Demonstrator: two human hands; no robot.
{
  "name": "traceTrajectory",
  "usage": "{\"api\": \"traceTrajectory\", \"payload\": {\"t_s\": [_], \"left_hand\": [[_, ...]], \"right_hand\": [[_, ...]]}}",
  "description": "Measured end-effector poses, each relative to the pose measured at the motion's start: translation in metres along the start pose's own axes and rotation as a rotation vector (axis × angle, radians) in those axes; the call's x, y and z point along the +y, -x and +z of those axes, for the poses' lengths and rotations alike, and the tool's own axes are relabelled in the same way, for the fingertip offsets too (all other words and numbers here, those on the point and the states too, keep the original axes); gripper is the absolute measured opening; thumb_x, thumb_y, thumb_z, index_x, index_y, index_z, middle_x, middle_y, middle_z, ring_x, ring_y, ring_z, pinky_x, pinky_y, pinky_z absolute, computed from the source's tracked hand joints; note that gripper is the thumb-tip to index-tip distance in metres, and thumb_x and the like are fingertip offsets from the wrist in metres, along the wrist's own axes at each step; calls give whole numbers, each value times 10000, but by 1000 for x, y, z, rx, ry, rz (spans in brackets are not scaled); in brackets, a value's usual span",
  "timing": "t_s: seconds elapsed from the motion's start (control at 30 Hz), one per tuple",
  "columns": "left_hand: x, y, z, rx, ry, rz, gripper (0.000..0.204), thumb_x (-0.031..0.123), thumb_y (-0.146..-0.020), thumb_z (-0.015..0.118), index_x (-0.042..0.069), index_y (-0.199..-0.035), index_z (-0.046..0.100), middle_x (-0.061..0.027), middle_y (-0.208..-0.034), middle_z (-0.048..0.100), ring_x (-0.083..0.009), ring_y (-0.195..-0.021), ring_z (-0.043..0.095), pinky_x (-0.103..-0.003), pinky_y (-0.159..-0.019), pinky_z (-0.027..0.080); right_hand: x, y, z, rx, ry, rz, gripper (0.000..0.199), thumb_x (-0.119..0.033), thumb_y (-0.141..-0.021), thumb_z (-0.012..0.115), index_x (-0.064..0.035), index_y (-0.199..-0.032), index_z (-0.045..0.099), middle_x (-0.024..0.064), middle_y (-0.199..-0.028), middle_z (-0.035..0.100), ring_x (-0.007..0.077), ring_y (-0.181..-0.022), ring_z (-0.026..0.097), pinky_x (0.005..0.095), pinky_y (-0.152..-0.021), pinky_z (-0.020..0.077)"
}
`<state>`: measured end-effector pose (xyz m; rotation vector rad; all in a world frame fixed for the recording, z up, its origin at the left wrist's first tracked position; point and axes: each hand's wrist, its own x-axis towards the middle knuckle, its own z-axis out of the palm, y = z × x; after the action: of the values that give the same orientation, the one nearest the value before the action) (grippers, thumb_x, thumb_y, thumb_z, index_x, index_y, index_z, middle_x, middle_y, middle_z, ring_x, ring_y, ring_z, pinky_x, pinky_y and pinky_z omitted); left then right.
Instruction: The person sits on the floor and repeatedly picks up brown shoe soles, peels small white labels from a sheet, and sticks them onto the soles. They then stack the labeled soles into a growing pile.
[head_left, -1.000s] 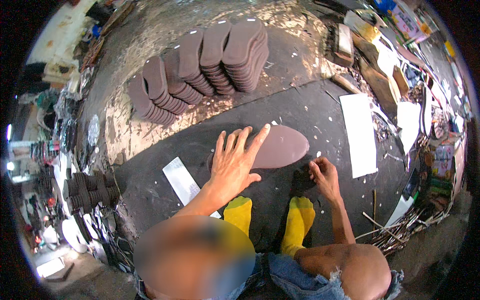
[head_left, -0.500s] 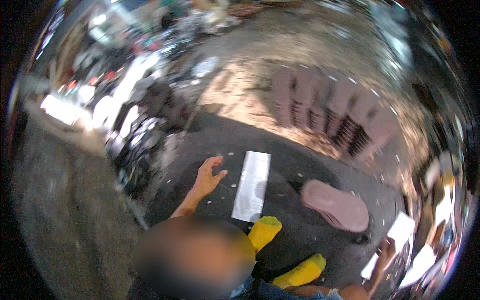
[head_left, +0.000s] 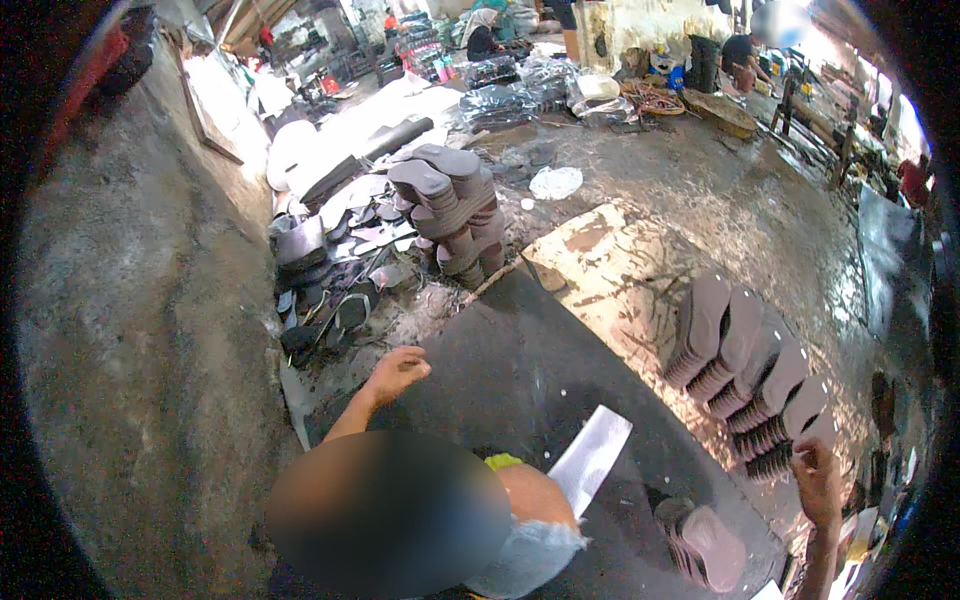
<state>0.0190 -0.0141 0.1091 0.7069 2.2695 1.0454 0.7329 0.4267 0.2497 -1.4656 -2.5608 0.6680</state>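
Soles [head_left: 750,375], brown, stand in a row of neat stacks just beyond the right edge of your black mat [head_left: 480,385], the row running obliquely toward you. Small pale marks show at the ends of several top ones. A low pile [head_left: 716,545] of the same kind lies on the mat near its right corner, fanned a little, well apart from the row.

Your right hand [head_left: 818,472] is at the near end of the row, fingers bent inward, overlapping the last stack from this view. Whether it touches that stack or pinches anything, you cannot tell from here; the fingertips are too small and dark.

Your left hand [head_left: 398,374] is over the mat's left side, well away from both sets, fingers loosely curled, grip slack, with nothing seen in it.

White strip [head_left: 592,460] lies slantwise on the mat, between your knee [head_left: 540,492] and the row. Yellow sock [head_left: 502,461] peeps out beside the knee; frayed denim [head_left: 530,555] below.

Past the mat's far edge: pale board [head_left: 600,240], stained and dappled with shadow. Far left, a taller heap [head_left: 455,205] of brown and grey pieces rises beside loose scraps [head_left: 360,235]. Seated person [head_left: 483,38] in the background.
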Motion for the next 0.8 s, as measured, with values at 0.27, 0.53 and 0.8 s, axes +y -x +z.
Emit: {"api": "traceTrajectory", "payload": {"t_s": [0.27, 0.53, 0.8], "left_hand": [[-24, -226, -96, 406, 861, -101, 794, 619, -1068, 671, 98, -1614, 426, -180, -1612, 515, -371, -1427, 568, -561, -1108, 522], [34, -367, -136, 296, 834, -98, 946, 713, -1022, 662, 157, -1716, 337, -206, -1692, 447, -413, -1541, 449, -657, -1219, 399], [62, -362, -144, 248, 837, -193, 822, 694, -1050, 627, 145, -1650, 511, -114, -1726, 467, -322, -1534, 427, -639, -1194, 348]], "right_hand": [[-268, -176, 113, -415, -40, -310, 370, -284, -1001, 783, -57, -1287, 723, 123, -1076, 794, 278, -999, 765, 423, -886, 596], [-588, -326, 342, -656, -946, -271, 585, -308, -1065, 769, -17, -1524, 551, 108, -1274, 719, 221, -1159, 717, 385, -925, 618], [-647, -359, 390, -202, -877, -22, 598, -297, -1043, 756, -24, -1512, 506, 134, -1330, 703, 260, -1144, 700, 434, -898, 599]]}}
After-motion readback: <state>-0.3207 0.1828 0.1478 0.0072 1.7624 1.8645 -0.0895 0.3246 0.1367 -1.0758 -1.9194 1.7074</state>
